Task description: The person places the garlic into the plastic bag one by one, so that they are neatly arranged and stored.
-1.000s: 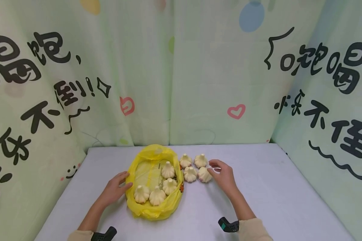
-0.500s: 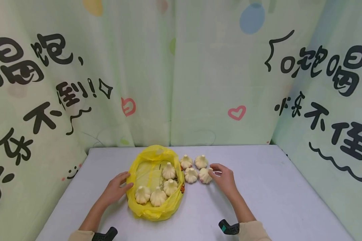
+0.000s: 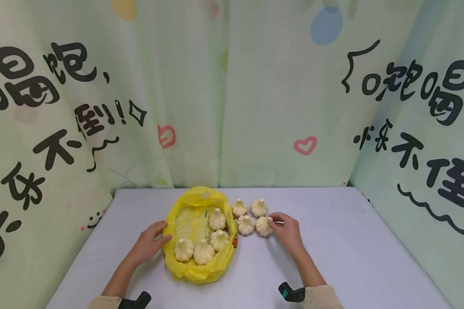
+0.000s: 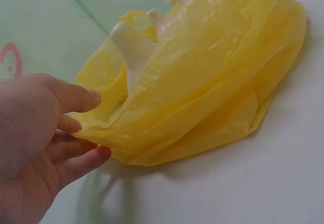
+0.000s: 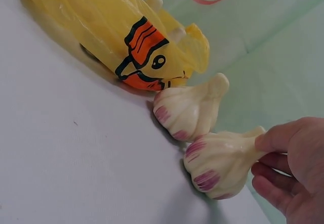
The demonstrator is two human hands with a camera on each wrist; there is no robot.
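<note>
- Garlic bulb [image 3: 264,227] at the near right of the loose group stood on the table, right of the bag; the right hand [image 3: 288,231] pinched its stem between thumb and fingers. Whether its base bore fully on the cloth was hard to tell.
- Progress, as a judgement: about half done, since four bulbs were in the bag and four, counting the pinched one, were outside. That one looked gripped but not yet carried anywhere.
- Its look: creamy white, ribbed and slightly glossy, with purple-pink streaks low on the sides and a thick stem tilted toward the right hand.
- Three other garlic bulbs [image 3: 245,225] stood just beside it, stems up, making a rough square.
- Yellow plastic bag [image 3: 201,274] lay left of them, mouth open; four bagged garlic bulbs [image 3: 204,253] sat along its right and near sides. An orange-and-black printed design [image 5: 147,54] marked its right side.
- Left hand [image 3: 148,244] loosely held the bag's left rim, thumb inside, fingers outside.
- White-covered table [image 3: 255,270] lay beneath; a pale green curtain [image 3: 263,107] hung at the far side.
</note>
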